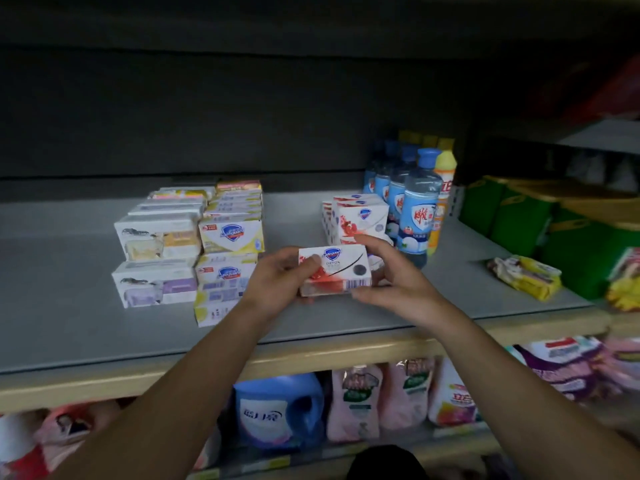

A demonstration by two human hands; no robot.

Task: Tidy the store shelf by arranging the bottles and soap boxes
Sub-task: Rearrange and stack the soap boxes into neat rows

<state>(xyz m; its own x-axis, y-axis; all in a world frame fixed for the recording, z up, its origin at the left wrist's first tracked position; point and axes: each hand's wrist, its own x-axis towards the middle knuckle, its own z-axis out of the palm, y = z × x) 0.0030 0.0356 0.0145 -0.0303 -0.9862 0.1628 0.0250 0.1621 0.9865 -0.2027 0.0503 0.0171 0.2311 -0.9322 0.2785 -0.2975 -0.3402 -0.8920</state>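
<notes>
A white and red soap box (337, 268) is held between both hands just above the grey shelf (69, 327). My left hand (277, 284) grips its left end, thumb on the front face. My right hand (391, 278) pinches its right end. Behind it stands a short row of matching red and white soap boxes (360, 216). To the left are stacks of yellow soap boxes (230, 237) and white boxes with yellow or purple panels (157, 261). Blue-capped bottles (415, 209) line up at the right, with a yellow and orange bottle (443, 199) beside them.
A yellow wrapped packet (526, 277) lies on the shelf at the right, near green packages (540, 233). The lower shelf holds a blue detergent jug (277, 410) and pink refill pouches (356, 400). The shelf's beige front edge (311, 355) runs below my wrists.
</notes>
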